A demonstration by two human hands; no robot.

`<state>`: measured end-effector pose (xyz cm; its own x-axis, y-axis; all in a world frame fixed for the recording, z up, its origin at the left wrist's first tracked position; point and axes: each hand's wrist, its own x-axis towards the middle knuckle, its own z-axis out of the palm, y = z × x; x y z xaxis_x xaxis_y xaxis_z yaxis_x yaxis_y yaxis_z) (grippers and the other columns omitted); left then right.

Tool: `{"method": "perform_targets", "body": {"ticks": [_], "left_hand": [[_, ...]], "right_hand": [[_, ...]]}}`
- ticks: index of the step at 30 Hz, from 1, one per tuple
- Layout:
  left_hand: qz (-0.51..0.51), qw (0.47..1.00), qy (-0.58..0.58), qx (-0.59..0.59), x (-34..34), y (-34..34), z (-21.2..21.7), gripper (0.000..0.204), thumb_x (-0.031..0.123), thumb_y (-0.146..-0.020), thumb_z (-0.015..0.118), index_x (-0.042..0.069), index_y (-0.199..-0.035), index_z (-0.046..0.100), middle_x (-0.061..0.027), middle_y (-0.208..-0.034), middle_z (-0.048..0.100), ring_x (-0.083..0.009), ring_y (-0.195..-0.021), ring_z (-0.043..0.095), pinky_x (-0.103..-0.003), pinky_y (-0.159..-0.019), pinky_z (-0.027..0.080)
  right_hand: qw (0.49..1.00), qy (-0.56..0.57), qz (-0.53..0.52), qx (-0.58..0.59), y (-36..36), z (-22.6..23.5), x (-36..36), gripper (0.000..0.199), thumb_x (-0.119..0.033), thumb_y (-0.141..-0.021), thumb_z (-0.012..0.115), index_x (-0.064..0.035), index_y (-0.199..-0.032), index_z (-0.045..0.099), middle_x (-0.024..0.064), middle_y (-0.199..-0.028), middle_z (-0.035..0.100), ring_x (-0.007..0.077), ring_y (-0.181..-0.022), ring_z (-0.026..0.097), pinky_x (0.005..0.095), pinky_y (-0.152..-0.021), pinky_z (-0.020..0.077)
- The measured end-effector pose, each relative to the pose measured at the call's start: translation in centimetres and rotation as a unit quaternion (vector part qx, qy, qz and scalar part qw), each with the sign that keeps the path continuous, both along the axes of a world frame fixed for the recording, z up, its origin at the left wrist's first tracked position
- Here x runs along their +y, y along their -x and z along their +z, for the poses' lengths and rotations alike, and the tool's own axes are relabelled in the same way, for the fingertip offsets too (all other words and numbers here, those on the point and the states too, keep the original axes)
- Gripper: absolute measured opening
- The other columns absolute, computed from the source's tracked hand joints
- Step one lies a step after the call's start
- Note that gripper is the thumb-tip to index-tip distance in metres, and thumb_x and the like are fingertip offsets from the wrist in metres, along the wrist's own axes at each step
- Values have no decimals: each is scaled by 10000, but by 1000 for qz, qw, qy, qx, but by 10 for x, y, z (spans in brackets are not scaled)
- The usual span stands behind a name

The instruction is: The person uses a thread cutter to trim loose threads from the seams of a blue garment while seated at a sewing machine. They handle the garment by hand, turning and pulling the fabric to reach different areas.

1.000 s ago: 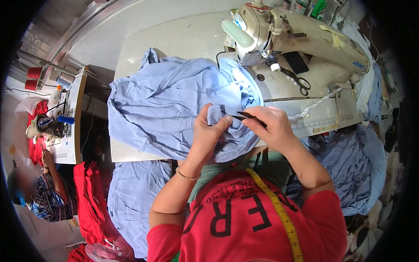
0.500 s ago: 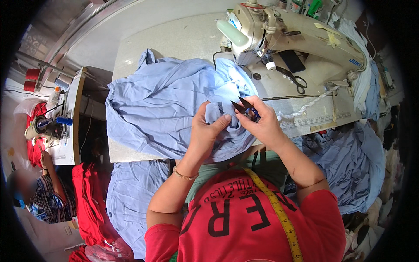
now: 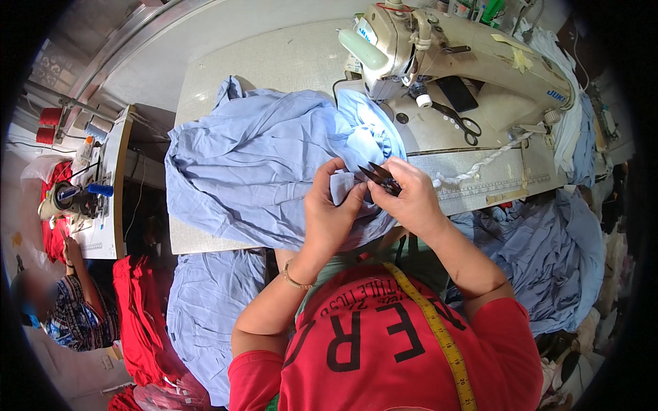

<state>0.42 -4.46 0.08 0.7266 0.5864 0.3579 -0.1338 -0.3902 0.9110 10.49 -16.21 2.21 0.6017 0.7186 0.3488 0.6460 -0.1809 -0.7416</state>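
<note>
Across the bench [image 3: 205, 75] lies a rumpled light-blue garment [image 3: 253, 151], reaching the edge nearest the person. The left hand [image 3: 329, 209] pinches a fold of it between thumb and fingers — the right hand [image 3: 411, 195] grips dark snips [image 3: 384, 179], blades slightly parted, just beside that fold. Black scissors [image 3: 471, 129] and a phone [image 3: 457, 94] lie near the sewing machine [image 3: 480, 58].

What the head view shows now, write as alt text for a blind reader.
The left hand pinches light-blue fabric on a pale table while the right hand holds small dark snips close to it. Beyond are a cream sewing machine and black scissors; a co-worker is at far left.
</note>
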Motion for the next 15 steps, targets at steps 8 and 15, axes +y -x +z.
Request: {"method": "perform_targets", "body": {"ticks": [8,15], "left_hand": [[-35,950,311,14,3,-3,-1,418,25,-776,686,-4,-1144,489,-56,-953,604,-102,-836,561,-243,-745,472],[-67,906,416,-32,6,-2,-2,433,6,-783,666,-11,-1173,479,-64,-963,610,-121,-825,588,-251,-745,489]], "right_hand": [[923,-102,42,368,-1,-14,-2,83,-104,-827,589,-71,-792,522,-25,-700,488,38,-551,443,166,-507,349],[902,-67,126,408,-18,-9,-28,144,-163,-848,614,-73,-820,506,-13,-741,487,37,-544,411,179,-497,345]]}}
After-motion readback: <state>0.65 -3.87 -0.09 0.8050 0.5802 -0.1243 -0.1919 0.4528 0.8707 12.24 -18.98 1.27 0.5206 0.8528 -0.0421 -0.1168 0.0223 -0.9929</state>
